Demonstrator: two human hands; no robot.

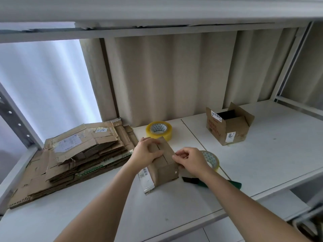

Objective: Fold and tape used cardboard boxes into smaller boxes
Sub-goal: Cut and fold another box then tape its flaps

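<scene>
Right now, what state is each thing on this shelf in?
Small box: flaps closed, held by both hands.
Left hand: gripping the box top.
Right hand: pinching at its edge.
Far box: flaps open, upright.
Tape roll: lying flat.
Cardboard stack: flattened.

Little text is legible. A white sticker on the top sheet of the flattened cardboard stack (73, 154) carries a handwritten mark resembling "71" (uncertain). The open box (227, 126) has red printed lettering and barcode labels, all too blurred to read. The small box (164, 165) bears a barcode label, also unreadable.
</scene>
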